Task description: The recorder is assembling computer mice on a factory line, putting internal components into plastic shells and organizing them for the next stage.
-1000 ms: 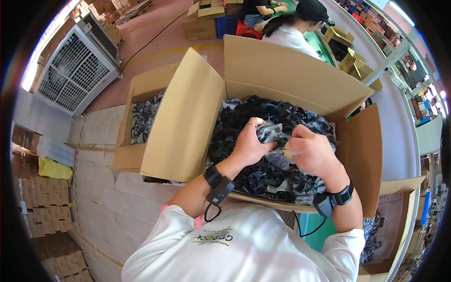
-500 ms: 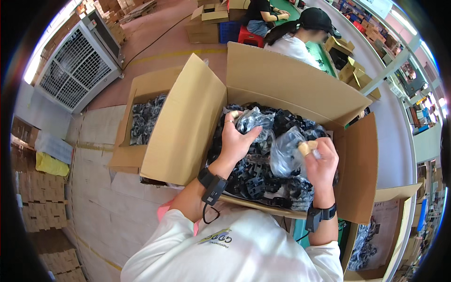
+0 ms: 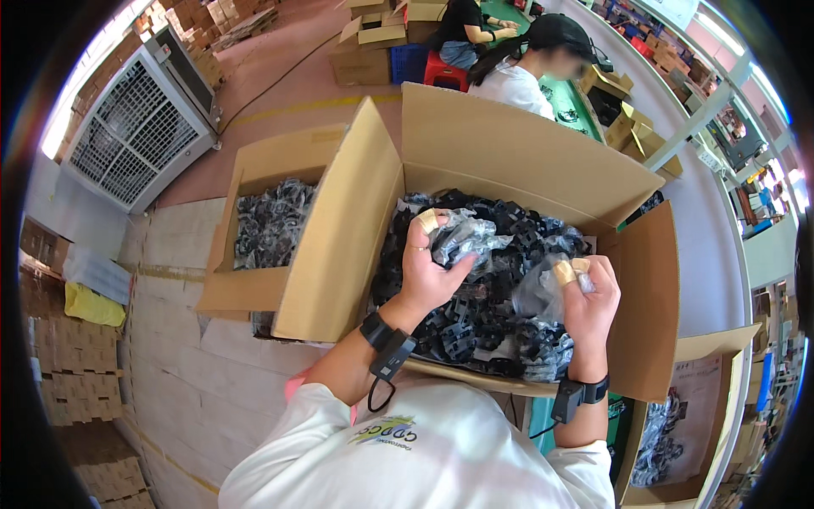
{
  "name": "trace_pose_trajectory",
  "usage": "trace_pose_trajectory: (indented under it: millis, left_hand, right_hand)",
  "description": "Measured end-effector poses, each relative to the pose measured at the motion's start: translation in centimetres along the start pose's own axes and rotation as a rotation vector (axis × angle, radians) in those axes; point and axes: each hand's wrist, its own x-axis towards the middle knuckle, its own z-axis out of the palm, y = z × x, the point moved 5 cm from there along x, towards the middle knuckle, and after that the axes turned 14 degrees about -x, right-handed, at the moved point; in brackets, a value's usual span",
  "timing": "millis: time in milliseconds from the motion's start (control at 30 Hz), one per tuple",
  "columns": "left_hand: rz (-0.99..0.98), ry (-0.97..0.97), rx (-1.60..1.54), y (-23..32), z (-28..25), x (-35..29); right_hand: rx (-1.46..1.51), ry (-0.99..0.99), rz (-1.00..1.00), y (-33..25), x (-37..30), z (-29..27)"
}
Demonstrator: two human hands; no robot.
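Both of my hands are over a large open cardboard box (image 3: 517,131) packed with black plastic parts (image 3: 462,327), many of them in clear bags. My left hand (image 3: 431,270) is closed round a crumpled clear plastic bag (image 3: 471,239); what lies inside it I cannot make out. Pale wraps cover some fingertips. On the right, my right hand (image 3: 591,299) pinches a thin, see-through plastic bag (image 3: 534,288) that looks slack and hangs over the parts. A gap separates the two bags.
Left of the box stands another carton (image 3: 222,293) of bagged dark parts. A third carton (image 3: 719,348) sits at lower right. Beyond the far flap a person in a black cap (image 3: 555,38) sits at a green bench (image 3: 572,114). An air cooler (image 3: 140,127) stands far left.
The right-hand bag has shifted right and gone slacker, away from the bag in my left hand. My right hand moved slightly right and down. The left hand keeps its hold.
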Motion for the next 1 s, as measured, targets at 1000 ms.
trace_pose_trajectory:
  millis: [1000]
  left_hand:
    - [0.039,-0.125,0.082,1.6,1.7,0.1]
  right_hand:
    - [-0.031,-0.167,-0.299,-2.8,0.4,3.5]
